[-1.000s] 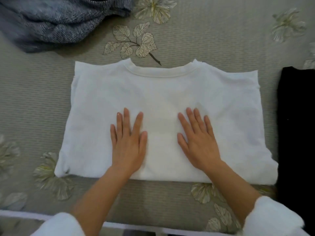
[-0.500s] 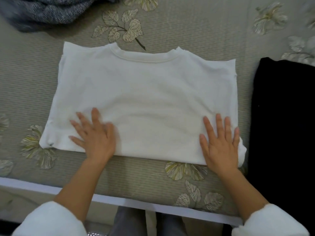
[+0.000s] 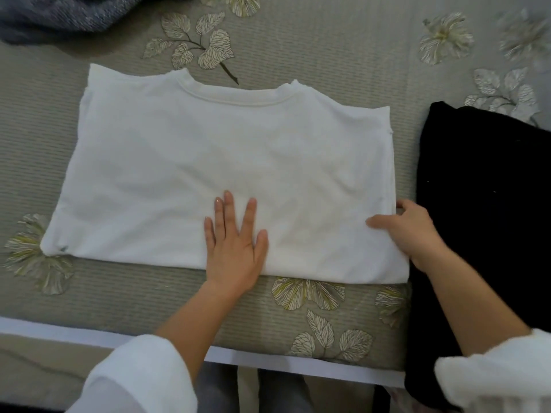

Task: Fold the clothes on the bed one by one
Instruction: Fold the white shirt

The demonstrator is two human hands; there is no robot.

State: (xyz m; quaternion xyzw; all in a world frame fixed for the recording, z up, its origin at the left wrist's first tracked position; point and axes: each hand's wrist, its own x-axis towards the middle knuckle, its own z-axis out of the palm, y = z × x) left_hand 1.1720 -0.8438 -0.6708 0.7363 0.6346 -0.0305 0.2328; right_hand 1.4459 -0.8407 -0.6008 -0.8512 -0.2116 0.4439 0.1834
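Your left hand (image 3: 235,245) lies flat on the half-folded white shirt (image 3: 208,162) and your right hand (image 3: 413,231) pinches its edge (the black garment (image 3: 483,189) looks done). The grey pile (image 3: 68,16) at the far-left corner of the bed (image 3: 328,40) is left.

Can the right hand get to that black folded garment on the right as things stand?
Probably yes. The right hand grips the edge of the white folded T-shirt, right beside the black folded garment, with nothing between them; it would need to let go first.
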